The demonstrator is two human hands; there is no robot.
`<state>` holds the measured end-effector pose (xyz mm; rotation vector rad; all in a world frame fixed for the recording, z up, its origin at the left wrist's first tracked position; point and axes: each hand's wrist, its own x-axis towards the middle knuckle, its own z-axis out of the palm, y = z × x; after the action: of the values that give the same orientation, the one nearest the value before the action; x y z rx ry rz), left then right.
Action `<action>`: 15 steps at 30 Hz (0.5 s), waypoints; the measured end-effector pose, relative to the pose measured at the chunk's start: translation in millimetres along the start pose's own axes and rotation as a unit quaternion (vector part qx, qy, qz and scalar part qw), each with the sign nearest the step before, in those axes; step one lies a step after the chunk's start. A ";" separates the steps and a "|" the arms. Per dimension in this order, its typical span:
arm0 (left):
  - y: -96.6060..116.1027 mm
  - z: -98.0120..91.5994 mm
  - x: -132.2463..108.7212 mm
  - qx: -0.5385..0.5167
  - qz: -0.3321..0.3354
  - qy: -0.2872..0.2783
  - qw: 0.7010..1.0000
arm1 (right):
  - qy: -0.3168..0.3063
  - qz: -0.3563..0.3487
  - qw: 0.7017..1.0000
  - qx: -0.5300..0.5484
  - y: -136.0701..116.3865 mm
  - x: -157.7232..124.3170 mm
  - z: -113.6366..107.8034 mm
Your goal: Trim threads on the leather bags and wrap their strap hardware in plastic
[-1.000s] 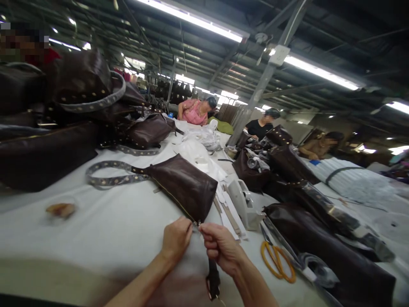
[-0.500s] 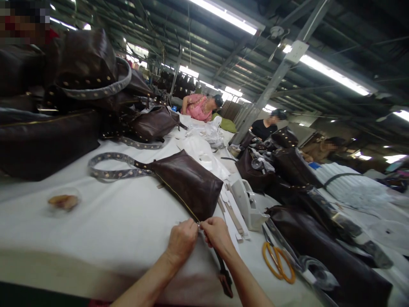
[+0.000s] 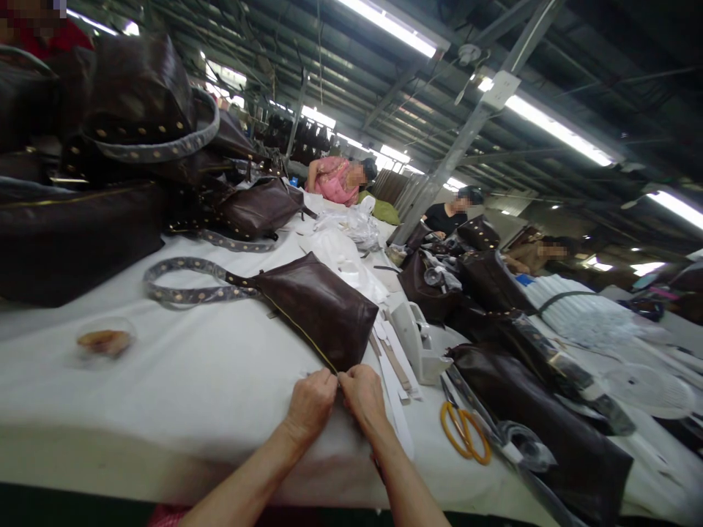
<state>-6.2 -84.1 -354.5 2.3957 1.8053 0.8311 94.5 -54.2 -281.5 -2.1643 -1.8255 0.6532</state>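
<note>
A dark brown leather bag (image 3: pixel 315 307) lies on the white table (image 3: pixel 192 380), its studded grey strap (image 3: pixel 187 282) trailing to the left. A brass zipper runs along its near edge. My left hand (image 3: pixel 310 402) and my right hand (image 3: pixel 362 399) meet at the bag's near corner, both pinched shut at the end of the zipper. What sits between the fingertips is too small to make out.
Orange-handled scissors (image 3: pixel 464 432) lie right of my hands, beside a white tape dispenser (image 3: pixel 417 340) and more brown bags (image 3: pixel 541 432). Bags are piled at the left (image 3: pixel 82 219). A small dish (image 3: pixel 104 342) sits left. Other people work at the far end.
My hands have drawn closer together at the bag's corner. The dark strap piece that hung below my right hand is out of sight now.
</note>
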 end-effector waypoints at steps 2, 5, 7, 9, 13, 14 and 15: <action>0.1 -0.7 0.1 -0.004 -0.001 -0.007 1.000 | 0.007 -0.004 1.000 -0.005 -0.5 -1.3 0.8; 1.6 -4.6 1.3 -0.012 -0.011 -0.016 1.000 | 0.013 -0.006 1.000 -0.004 -0.2 -2.4 1.6; 3.5 -10.2 3.8 -0.018 -0.026 -0.033 0.999 | 0.012 -0.004 1.000 0.003 0.6 -2.2 1.6; 5.7 -18.2 8.2 -0.026 -0.049 -0.067 0.996 | 0.006 -0.002 1.000 0.015 1.9 -1.0 1.7; 6.9 -35.4 21.4 -0.071 -0.109 -0.133 0.982 | -0.031 0.006 0.998 0.057 6.0 2.7 3.2; 6.2 -38.7 25.0 -0.088 -0.122 -0.140 0.979 | -0.046 0.012 0.996 0.071 7.1 3.6 4.0; 5.0 -41.3 28.4 -0.102 -0.134 -0.143 0.975 | -0.060 0.019 0.994 0.085 8.0 4.2 4.8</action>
<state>-14.2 -72.0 -306.2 1.9723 1.7753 0.5762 99.7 -52.2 -290.1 -2.0938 -1.7185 0.9300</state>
